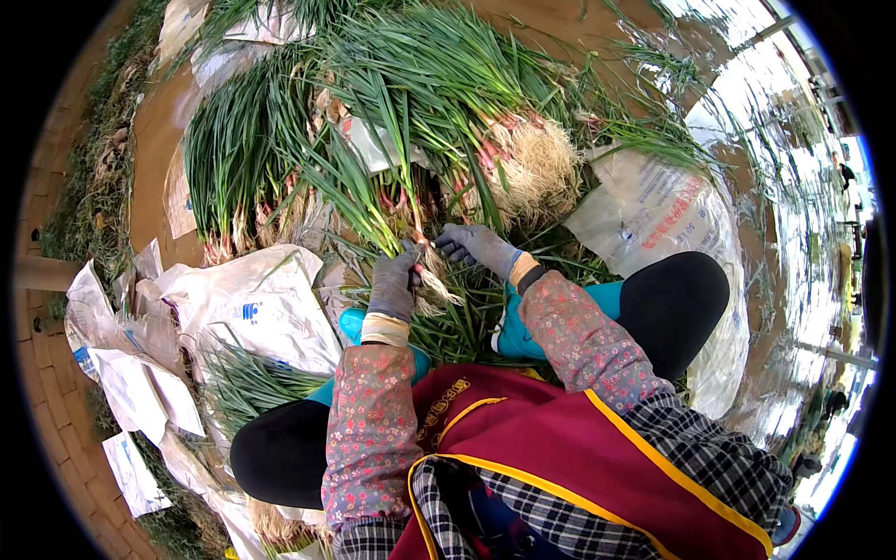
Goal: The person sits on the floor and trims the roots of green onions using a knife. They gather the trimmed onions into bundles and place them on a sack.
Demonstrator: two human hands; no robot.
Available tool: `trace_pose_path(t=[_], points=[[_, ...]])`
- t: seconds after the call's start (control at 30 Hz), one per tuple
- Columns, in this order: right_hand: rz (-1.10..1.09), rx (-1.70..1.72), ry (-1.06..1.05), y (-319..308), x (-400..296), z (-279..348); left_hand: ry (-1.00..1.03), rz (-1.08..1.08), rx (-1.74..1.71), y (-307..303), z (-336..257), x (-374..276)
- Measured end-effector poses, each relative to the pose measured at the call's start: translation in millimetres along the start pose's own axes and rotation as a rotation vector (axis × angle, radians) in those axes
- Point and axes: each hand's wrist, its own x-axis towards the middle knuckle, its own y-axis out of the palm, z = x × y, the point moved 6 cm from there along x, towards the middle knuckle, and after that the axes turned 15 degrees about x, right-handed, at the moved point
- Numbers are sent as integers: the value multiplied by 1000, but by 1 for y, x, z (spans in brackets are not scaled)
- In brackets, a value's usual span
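My left hand (393, 283), in a grey glove, grips a small bunch of green garlic (374, 220) by its lower stems. The leaves point up and away; pale roots (434, 288) hang out below the fist. Just to the right is my right hand (483, 248), also gloved, with its fingers curled beside a single stalk (417, 217) that has a reddish base. Whether those fingers pinch the stalk or its roots is not clear. Beyond both hands lies a large pile of green garlic (448, 84), its thick mass of roots (535, 168) facing right.
Another heap of green garlic (238, 147) lies at the far left. White woven sacks (252, 301) spread on the left, and a printed plastic sack (658, 210) lies right. Loose leaves (462, 336) cover the ground between my turquoise boots (521, 329). Wet brown ground (763, 280) extends right.
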Motion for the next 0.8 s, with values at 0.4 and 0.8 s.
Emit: trace_pose_path(t=[0.4,0.8], points=[[-260,317,-248,19,79,15,50,128,-34,-13,2,-12],[133,-657,75,-28,15,-3,26,329,14,23,-6,62]])
